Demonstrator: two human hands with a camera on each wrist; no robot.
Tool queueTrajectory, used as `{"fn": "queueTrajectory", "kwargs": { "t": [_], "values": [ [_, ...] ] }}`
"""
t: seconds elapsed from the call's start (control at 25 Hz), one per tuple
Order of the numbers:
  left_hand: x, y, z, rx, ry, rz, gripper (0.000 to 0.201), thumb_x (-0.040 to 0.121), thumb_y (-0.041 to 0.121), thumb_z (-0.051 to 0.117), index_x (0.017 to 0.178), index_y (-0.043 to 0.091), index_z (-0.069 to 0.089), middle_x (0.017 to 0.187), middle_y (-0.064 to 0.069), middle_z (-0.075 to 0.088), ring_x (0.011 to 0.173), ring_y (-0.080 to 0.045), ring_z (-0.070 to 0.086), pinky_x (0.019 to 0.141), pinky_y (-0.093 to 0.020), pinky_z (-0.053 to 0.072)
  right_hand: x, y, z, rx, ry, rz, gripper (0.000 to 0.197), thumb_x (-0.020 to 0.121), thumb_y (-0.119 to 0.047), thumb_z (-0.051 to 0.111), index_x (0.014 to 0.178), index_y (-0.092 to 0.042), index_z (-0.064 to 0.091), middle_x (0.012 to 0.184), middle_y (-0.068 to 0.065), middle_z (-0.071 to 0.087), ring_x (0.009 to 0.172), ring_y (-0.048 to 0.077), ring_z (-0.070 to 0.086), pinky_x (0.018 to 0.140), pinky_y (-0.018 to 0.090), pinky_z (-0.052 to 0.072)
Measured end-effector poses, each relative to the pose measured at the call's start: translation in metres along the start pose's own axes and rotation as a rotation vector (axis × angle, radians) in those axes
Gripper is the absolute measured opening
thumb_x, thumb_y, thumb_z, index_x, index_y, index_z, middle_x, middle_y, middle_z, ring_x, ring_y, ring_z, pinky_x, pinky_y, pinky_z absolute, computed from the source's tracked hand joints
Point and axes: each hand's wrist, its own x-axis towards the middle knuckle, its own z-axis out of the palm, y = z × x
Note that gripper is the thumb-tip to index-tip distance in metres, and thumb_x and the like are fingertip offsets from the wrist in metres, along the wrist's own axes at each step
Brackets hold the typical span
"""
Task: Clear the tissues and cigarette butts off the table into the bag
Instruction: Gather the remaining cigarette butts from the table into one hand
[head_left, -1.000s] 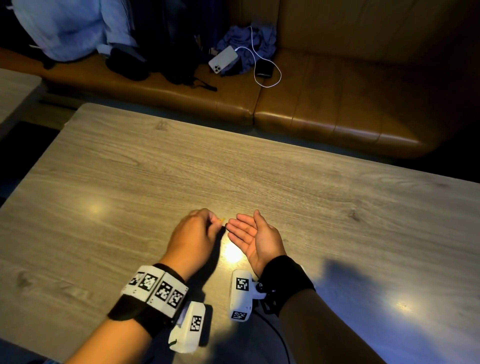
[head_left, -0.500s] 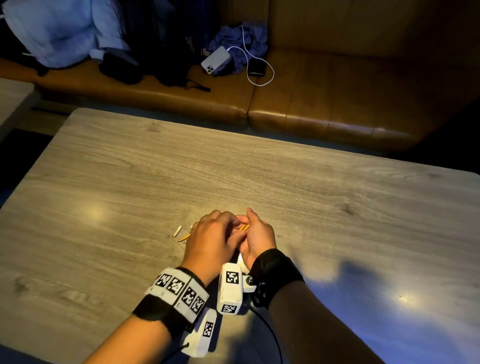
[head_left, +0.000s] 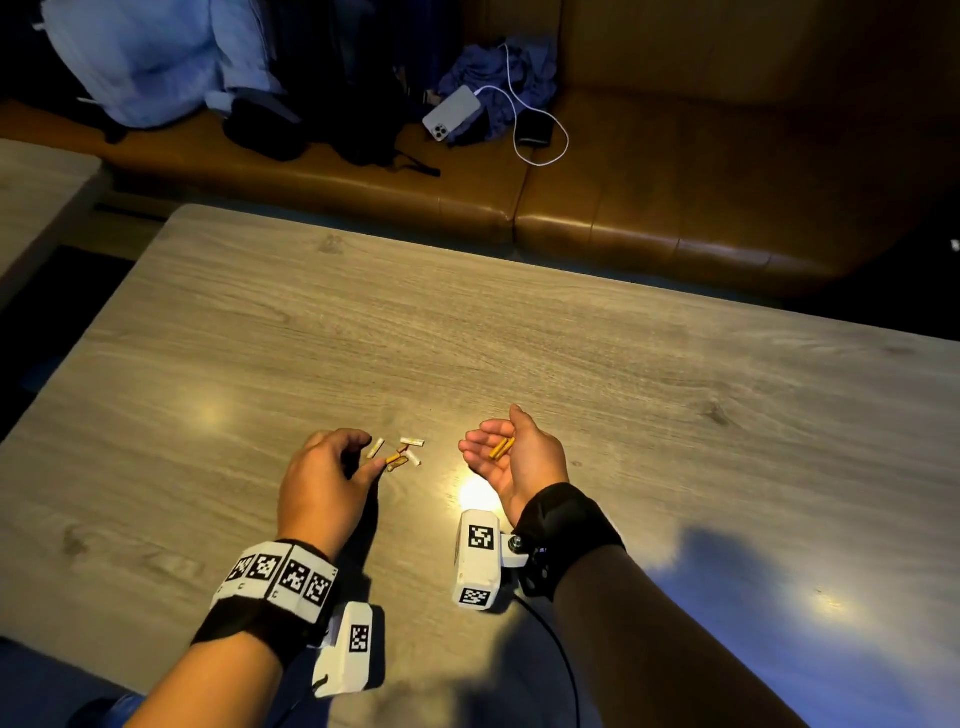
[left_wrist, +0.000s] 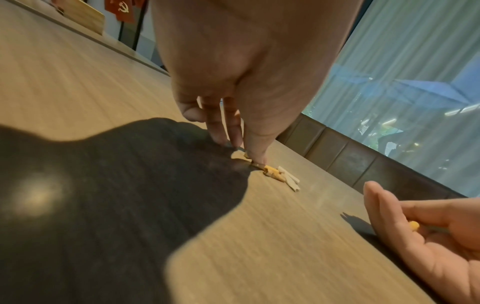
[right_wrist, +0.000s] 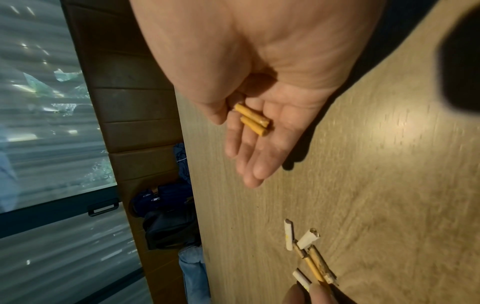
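Two hands that were pressed together half a second ago now sit apart at lower centre: right hand (head_left: 511, 457) lies palm-up, fingers relaxed, cradling two orange butts (head_left: 502, 447), while left hand (head_left: 324, 480) pinches at the loose butts (head_left: 400, 454) scattered on the table (head_left: 571, 353).

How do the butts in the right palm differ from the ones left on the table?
The two butts in the right hand are orange pieces lying side by side on the upturned palm; the butts on the table are a loose scatter of orange and white bits. The right hand only cradles its pair with relaxed fingers, while the left hand reaches fingertips into the table pile. None is in a bag yet.
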Motion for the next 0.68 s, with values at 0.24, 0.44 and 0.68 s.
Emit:
{"fn": "queueTrajectory", "kwargs": {
  "t": [0.24, 0.44, 0.68],
  "values": [
    [-0.001, 0.002, 0.003, 0.072, 0.019, 0.062, 0.023, 0.079, 0.039, 0.078, 0.098, 0.028, 0.071, 0.097, 0.005, 0.065, 0.091, -0.021, 0.064, 0.079, -0.038, 0.054, 0.002, 0.0, 0.001, -0.006, -0.002, -0.003, 0.046, 0.102, -0.037, 0.043, 0.093, 0.003, 0.063, 0.08, 0.021, 0.071, 0.077, 0.034, 0.074, 0.063, 0.034, 0.058],
    [-0.006, 0.008, -0.003, 0.285, 0.011, 0.197, 0.012, 0.085, 0.036, 0.071, 0.092, 0.027, 0.068, 0.094, 0.003, 0.065, 0.09, -0.024, 0.061, 0.074, -0.036, 0.048, 0.001, 0.0, 0.0, -0.028, -0.011, 0.002, 0.046, 0.102, -0.038, 0.043, 0.1, 0.004, 0.063, 0.089, 0.023, 0.072, 0.084, 0.035, 0.074, 0.074, 0.039, 0.058],
    [0.002, 0.014, -0.001, 0.474, -0.162, 0.115, 0.016, 0.094, 0.024, 0.055, 0.109, 0.018, 0.056, 0.109, -0.004, 0.06, 0.106, -0.026, 0.056, 0.087, -0.039, 0.045, 0.002, 0.0, 0.001, -0.025, 0.005, 0.014, 0.047, 0.102, -0.038, 0.043, 0.102, 0.004, 0.064, 0.09, 0.024, 0.072, 0.085, 0.035, 0.074, 0.078, 0.04, 0.059]
  ]
}}
